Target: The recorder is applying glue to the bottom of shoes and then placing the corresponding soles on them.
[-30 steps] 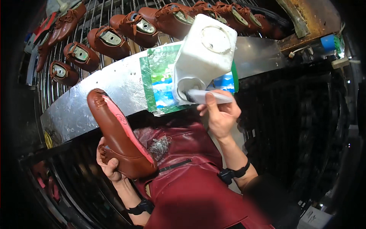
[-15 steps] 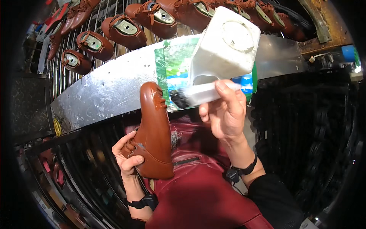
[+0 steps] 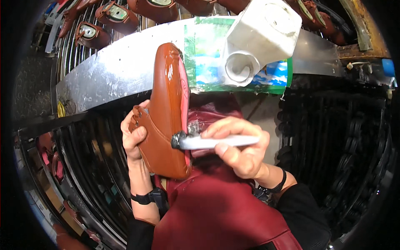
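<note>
My left hand (image 3: 135, 131) grips a brown leather shoe (image 3: 160, 121) by its laced opening, with the toe pointing away from me. The shoe is tilted on its side, so a strip of its pink underside (image 3: 184, 96) shows along the right edge. A wet shine runs along the lower edge of the leather near the toe. My right hand (image 3: 241, 146) is closed around the white handle of a brush (image 3: 208, 142). Its dark bristles touch the shoe's lower side edge, toward the heel.
A white plastic container (image 3: 266, 33) with a round spout-like opening stands on a green-and-blue sheet on the metal shelf (image 3: 121, 62). Behind it, several brown shoes (image 3: 154, 8) sit on a rack of metal rods. Dark racks (image 3: 333, 150) flank me, and a dark red apron (image 3: 216, 208) covers my lap.
The brush has come down from beside the container onto the shoe's side. The shoe has moved away from me and rolled, showing its pink underside. A wet streak now runs along its edge.
</note>
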`<state>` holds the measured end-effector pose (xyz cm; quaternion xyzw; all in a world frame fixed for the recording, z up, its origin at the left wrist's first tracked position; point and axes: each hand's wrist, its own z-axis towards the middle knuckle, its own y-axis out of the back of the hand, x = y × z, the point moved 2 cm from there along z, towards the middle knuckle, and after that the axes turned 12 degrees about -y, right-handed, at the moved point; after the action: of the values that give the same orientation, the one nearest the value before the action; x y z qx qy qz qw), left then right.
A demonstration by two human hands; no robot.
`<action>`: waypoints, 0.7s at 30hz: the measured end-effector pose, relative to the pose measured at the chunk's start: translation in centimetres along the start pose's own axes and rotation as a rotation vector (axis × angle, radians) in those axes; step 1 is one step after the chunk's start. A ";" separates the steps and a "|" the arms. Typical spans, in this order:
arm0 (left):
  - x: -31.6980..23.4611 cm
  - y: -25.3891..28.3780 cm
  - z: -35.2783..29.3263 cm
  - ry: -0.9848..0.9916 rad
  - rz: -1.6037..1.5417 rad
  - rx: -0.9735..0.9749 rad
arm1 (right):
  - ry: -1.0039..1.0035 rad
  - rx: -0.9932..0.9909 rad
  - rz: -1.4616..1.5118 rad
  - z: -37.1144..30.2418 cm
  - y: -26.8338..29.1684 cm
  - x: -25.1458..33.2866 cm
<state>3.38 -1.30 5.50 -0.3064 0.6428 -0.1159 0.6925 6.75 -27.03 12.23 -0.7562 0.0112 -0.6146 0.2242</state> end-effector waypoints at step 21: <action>-1.7 -1.9 -0.4 0.054 -0.285 -0.216 | 0.325 0.361 -0.405 -0.3 -1.2 6.8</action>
<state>3.15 -2.00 7.95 -0.4638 0.6199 -0.1512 0.6146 7.86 -28.05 18.95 -0.5831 -0.2133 -0.7514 0.2233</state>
